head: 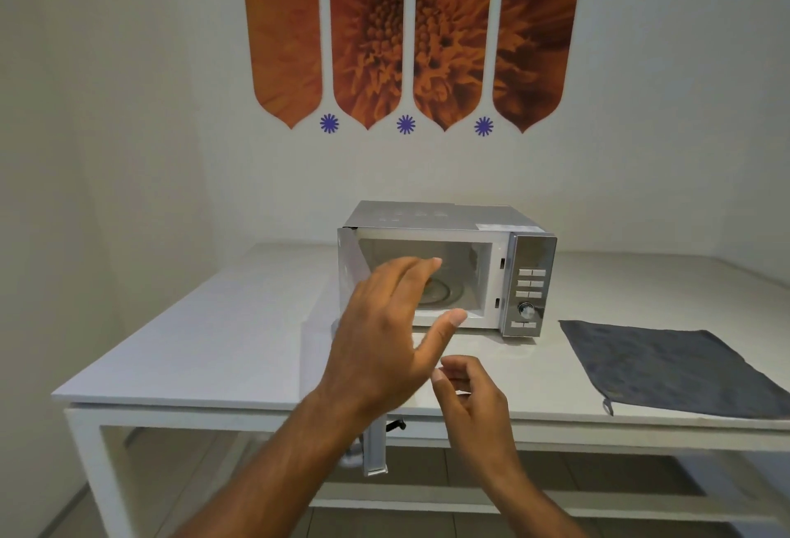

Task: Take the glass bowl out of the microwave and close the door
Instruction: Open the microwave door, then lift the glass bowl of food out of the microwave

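A silver microwave (530, 247) stands on the white table (222, 345), its door (351, 277) swung open to the left. Inside the cavity a glass bowl (446, 291) sits on the floor, partly hidden behind my fingers. My left hand (384, 336) is raised in front of the opening with fingers spread and nothing in it. My right hand (470, 396) hovers lower, above the table's front part, fingers loosely curled and holding nothing.
A dark grey cloth (667, 366) lies flat on the table to the right of the microwave. The control panel (529, 285) with buttons and a knob is on the microwave's right side. Walls close in behind and to the left.
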